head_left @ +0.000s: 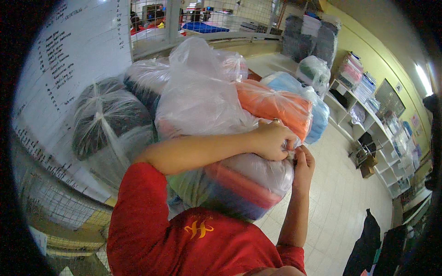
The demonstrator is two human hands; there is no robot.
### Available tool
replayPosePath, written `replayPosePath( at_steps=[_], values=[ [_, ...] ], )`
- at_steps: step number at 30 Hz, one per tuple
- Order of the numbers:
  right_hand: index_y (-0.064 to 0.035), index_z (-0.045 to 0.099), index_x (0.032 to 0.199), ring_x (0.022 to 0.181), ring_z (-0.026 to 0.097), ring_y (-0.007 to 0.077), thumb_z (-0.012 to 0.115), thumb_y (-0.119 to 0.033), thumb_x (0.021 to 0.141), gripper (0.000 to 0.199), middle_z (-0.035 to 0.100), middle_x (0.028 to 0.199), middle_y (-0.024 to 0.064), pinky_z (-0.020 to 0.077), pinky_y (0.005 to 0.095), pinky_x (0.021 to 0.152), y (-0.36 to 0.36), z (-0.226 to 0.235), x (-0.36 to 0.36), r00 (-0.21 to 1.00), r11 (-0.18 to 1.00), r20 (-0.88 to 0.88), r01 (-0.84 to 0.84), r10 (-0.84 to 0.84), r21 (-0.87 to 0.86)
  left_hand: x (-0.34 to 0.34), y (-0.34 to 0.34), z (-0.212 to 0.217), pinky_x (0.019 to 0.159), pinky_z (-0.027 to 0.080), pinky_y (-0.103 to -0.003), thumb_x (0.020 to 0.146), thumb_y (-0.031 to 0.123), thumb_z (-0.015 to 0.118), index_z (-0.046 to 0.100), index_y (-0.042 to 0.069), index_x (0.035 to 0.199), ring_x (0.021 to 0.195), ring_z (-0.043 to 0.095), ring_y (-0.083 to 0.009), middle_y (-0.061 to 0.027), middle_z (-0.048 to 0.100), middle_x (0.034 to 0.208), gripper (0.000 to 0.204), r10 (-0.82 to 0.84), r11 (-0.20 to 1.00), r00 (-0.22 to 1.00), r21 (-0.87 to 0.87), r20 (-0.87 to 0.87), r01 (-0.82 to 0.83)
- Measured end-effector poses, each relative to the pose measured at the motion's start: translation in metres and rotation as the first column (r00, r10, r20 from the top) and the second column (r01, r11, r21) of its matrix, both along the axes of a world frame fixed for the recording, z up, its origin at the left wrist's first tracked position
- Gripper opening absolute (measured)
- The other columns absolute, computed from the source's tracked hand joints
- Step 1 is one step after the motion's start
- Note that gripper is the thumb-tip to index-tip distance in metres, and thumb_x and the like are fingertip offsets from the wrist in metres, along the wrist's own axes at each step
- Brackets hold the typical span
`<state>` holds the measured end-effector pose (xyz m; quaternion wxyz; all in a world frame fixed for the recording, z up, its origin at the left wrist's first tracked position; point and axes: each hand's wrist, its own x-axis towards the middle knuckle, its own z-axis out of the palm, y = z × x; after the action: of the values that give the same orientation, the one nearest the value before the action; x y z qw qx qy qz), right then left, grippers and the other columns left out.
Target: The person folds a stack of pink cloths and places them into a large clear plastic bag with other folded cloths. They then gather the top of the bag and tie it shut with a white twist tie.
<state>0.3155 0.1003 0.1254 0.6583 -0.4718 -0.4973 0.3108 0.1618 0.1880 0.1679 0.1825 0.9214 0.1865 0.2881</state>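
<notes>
"So, what kind of room is it?"

"Pale yellow wall (pixel 363 50) and pale tiled floor (pixel 322 193) to the right, a white board covered in handwriting (pixel 78 55) at left, and a white open-fronted shelving unit (pixel 337 109) along the wall."

"And the surface under the load?"

"Hidden; the heap of bags (pixel 232 64) covers it, so I can't tell what bears them."

"How far along are things?"

"Partway, I'd judge. Whether the tall cloudy-white plastic bag (pixel 198 92) is fastened, I can't tell. The clear plastic bag of dark material (pixel 124 126) is drawn into a gathered neck, and the clear plastic bag of orange material (pixel 281 106) looks closed too."

"Which one is being handled?"

"Seemingly the rounded clear plastic bag with red, blue and white layers (pixel 248 177), close in front of the red shirt (pixel 156 234). It looks unfinished: left hand (pixel 276 140) and right hand (pixel 305 163) meet at its upper right edge, pinching a small twist of plastic (pixel 291 154). Whether that's knotted, the fingers hide."
</notes>
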Motion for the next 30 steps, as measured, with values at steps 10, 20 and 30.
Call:
replayPosePath(
  at_steps=[10, 20, 30],
  values=[
    [-0.0006, 0.054, 0.071, 0.061, 0.044, 0.0084, 0.051, -0.021, 0.096, 0.032, 0.049, 0.063, 0.0011, 0.0366, 0.0273, 0.054, 0.002, 0.02, 0.002, 0.852, 0.977, 0.499, 0.207, -0.158, -0.044, -0.028, -0.012, 0.029, 0.089, 0.04, -0.051, 0.082, 0.027, 0.067, 0.071, 0.019, 0.1, 0.114, 0.053, -0.0302, -0.0076, 0.067, 0.107, 0.021, 0.056, 0.98, 0.978, 0.196, -0.199, -0.016],
    [-0.0054, 0.054, 0.072, 0.044, 0.038, 0.0043, 0.055, -0.029, 0.096, 0.034, 0.044, 0.055, -0.0039, 0.0288, 0.025, 0.04, -0.012, 0.165, 0.0, 0.611, 0.976, 0.764, 0.076, -0.207, 0.203, -0.24, -0.049, 0.083, 0.094, 0.043, -0.034, 0.087, 0.017, 0.064, 0.065, 0.002, 0.11, 0.103, 0.06, -0.0189, -0.0077, 0.067, 0.104, 0.027, 0.116, 0.99, 0.787, -0.138, 0.606, -0.04],
    [-0.0164, 0.021, 0.144, 0.09, 0.066, 0.0299, 0.083, -0.038, 0.069, 0.1, 0.059, 0.116, 0.023, 0.0564, 0.0357, 0.067, 0.092, 0.229, -0.156, -0.132, 0.913, 0.908, -0.034, 0.398, -0.406, -0.227, 0.05, -0.013, 0.089, 0.047, -0.036, 0.063, 0.041, 0.087, 0.05, -0.005, 0.125, 0.095, 0.062, -0.025, -0.0139, 0.064, 0.109, 0.085, 0.548, 0.834, 0.76, -0.16, 0.349, -0.528]
  ],
)
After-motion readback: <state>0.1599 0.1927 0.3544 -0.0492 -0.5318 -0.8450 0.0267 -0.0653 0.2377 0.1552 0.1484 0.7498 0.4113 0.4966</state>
